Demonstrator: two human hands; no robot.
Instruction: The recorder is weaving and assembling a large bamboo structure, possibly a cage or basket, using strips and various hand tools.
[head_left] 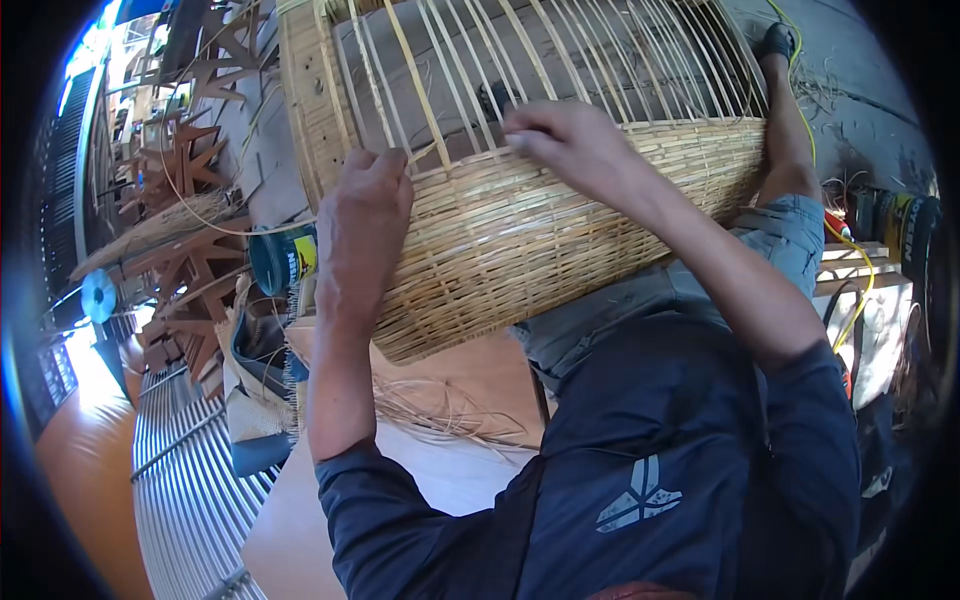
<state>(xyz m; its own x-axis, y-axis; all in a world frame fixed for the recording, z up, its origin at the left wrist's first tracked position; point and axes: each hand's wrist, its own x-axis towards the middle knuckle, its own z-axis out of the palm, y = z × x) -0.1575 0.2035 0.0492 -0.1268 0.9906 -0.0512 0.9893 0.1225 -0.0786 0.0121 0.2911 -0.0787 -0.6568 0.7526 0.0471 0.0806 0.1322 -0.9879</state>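
A large panel of pale woven cane (520, 240) leans across my lap, its lower part closely woven and its upper part bare upright rods (470, 70). At the left end of the weave's top edge, my left hand (368, 200) is closed, its fingertips pinched around what looks like a thin cane strip (428, 153). My right hand (568, 145) is over the same edge, farther right, with fingers curled and thumb pressed in. Whatever lies between those fingers is hidden. A wooden board (312, 100) frames the panel's left side.
A long loose strip (210, 228) curves in from the left. Beside the panel stand a dark can (272, 262) and brown star-shaped wooden pieces (190, 165). Loose cane strands (450, 408) lie on boards below. A yellow-green cord (800, 85) runs along the right, past my bare leg.
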